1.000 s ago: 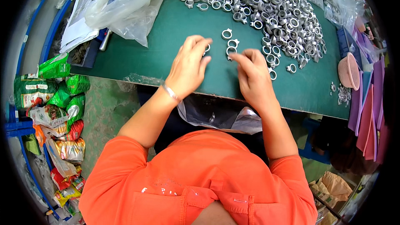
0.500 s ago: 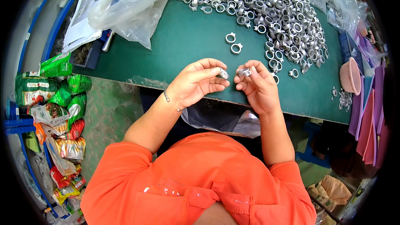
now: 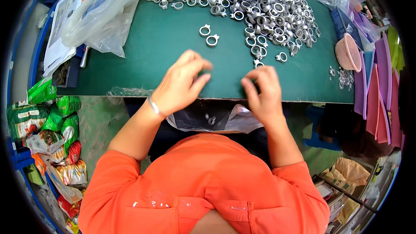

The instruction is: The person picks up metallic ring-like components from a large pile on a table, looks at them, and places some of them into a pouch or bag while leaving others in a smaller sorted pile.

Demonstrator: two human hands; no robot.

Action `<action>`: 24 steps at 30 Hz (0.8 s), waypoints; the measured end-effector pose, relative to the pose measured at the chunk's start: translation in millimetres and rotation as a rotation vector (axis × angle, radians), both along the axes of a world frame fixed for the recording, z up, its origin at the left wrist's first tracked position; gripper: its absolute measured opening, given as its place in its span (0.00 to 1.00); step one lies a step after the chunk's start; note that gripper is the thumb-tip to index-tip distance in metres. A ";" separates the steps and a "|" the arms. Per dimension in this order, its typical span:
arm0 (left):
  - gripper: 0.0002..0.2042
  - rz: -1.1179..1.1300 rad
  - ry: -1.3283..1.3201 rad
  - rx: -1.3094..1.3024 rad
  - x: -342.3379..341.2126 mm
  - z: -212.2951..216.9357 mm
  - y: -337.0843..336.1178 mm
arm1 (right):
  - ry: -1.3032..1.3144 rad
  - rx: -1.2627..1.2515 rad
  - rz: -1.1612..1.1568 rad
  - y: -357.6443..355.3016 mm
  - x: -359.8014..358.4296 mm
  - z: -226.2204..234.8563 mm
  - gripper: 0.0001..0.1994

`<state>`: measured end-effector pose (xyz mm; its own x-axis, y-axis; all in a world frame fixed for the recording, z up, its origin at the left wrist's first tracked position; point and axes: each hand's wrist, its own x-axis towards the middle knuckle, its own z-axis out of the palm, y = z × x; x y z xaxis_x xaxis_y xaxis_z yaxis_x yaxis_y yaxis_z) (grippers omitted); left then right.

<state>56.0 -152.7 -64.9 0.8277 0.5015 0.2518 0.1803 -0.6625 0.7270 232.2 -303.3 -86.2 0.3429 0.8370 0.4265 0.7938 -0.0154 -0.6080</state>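
My left hand [image 3: 183, 81] is raised over the front edge of the green table, thumb and fingers apart, with nothing visible in it; its fingertips are blurred. Across a gap, my right hand [image 3: 265, 93] has its fingers bent and the thumb apart, also with nothing seen in it. Close to the right fingertips lies a metal ring [image 3: 258, 63]. Two more rings, one of them a lugged ring [image 3: 212, 40], lie beyond my left hand. Below the table edge, a plastic bag [image 3: 184, 124] hangs open under my hands, and a couple of grey metal rings [image 3: 211, 120] show inside.
A large heap of metal rings [image 3: 268, 11] covers the table's far side. Clear plastic bags [image 3: 102, 15] and papers lie far left. At right are a pink basket [image 3: 348, 53], small metal parts [image 3: 345, 78] and purple sheets [image 3: 381, 65]. Colourful packets [image 3: 69, 123] fill the left shelf.
Both hands have let go of the small metal rings they held and moved farther apart. Grey rings now show in the bag below. The view has shifted, moving the table contents leftward.
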 end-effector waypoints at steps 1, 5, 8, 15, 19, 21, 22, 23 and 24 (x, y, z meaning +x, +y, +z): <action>0.10 0.058 -0.054 0.084 12.6 -4.8 5.0 | -0.064 0.019 -0.140 1.6 5.6 -0.6 0.09; 0.09 0.179 -0.105 0.360 47.7 -26.9 22.9 | -0.181 -0.050 -0.256 -0.1 20.9 -5.2 0.10; 0.10 0.084 -0.046 0.328 42.3 -28.8 25.7 | 0.019 -0.052 -0.162 -0.3 20.8 -8.0 0.09; 0.09 -0.091 -0.279 -1.204 15.0 -23.5 6.8 | 1.244 0.105 0.142 -1.2 13.0 -7.6 0.08; 0.10 -0.123 -0.373 -1.467 7.6 -22.9 -0.4 | 1.387 0.169 0.240 5.1 1.0 -4.1 0.07; 0.11 -0.135 -0.380 -1.499 5.1 -21.7 -1.7 | 1.354 0.207 0.279 6.6 -5.4 -3.3 0.07; 0.11 -0.190 -0.355 -1.487 2.6 -20.7 -1.7 | 1.305 0.227 0.350 6.1 -6.7 -5.0 0.07; 0.10 -0.245 -0.329 -1.474 -1.6 -18.9 -0.7 | 1.251 0.213 0.388 4.6 -10.1 -4.8 0.07; 0.10 -0.304 -0.304 -1.456 -4.8 -15.7 1.6 | 1.192 0.204 0.427 3.2 -14.3 -3.7 0.07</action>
